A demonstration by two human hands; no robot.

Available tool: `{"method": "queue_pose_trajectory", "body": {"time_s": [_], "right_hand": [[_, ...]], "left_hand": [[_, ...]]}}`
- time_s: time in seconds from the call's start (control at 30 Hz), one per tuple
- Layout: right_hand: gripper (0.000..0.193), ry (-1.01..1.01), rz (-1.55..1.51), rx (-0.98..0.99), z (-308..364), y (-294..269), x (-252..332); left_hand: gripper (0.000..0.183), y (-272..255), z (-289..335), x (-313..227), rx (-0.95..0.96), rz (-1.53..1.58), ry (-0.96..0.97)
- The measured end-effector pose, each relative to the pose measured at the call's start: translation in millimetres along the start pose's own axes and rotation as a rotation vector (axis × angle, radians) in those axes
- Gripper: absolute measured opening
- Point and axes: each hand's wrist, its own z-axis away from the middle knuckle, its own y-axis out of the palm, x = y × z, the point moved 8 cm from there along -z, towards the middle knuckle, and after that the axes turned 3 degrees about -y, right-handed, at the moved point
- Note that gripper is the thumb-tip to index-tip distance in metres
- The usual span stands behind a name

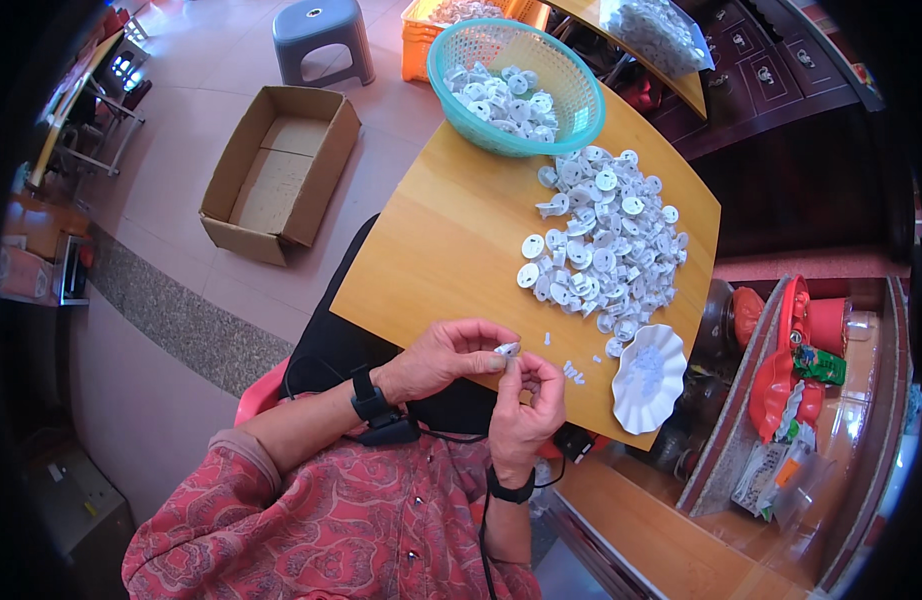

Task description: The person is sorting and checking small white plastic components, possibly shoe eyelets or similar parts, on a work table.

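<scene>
Near the table's front edge, my left hand point(439, 355) pinches a small white plastic part point(506, 349) between thumb and fingertips. My right hand point(524, 412) is closed right beside it, thumb and forefinger meeting at the part's lower side; whatever they grip is too small to make out. Just right of my hands lie several tiny pale pieces point(573, 372) on the wooden table point(436, 240). A white scalloped dish point(646, 412) holds more of these tiny pieces. Beyond, a large heap of white round-faced plastic parts point(611, 240) spreads over the table's right side.
A teal mesh basket point(486, 134) with more white parts stands at the table's far end. On the floor to the left are an open cardboard box point(321, 170) and a grey stool point(321, 25). Orange crates point(417, 45) stand behind. Shelves with red items point(771, 400) flank the right.
</scene>
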Motion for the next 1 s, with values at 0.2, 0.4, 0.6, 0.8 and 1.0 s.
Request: {"method": "queue_pose_trajectory", "body": {"time_s": [0.2, 0.4, 0.6, 0.8, 1.0], "right_hand": [[0.014, 0.024, -0.034, 0.005, 0, 1, -2], [0.017, 0.079, -0.167, -0.027, 2, -5, -13], [0.014, 0.080, -0.098, -0.019, 1, -4, -10], [0.014, 0.038, -0.015, -0.018, 2, 2, -6], [0.017, 0.022, -0.011, -0.033, 1, -4, -7]], "left_hand": [[0.032, 3, 2, -8, -0.024, -0.089, -0.021], [0.032, 1, 1, -5, -0.057, -0.056, -0.008], [0.031, -1, 1, -3, -0.065, -0.057, -0.016], [0.030, 1, 1, -3, -0.043, -0.023, -0.029], [0.030, -1, 1, -6, -0.066, -0.026, 0.012]]}}
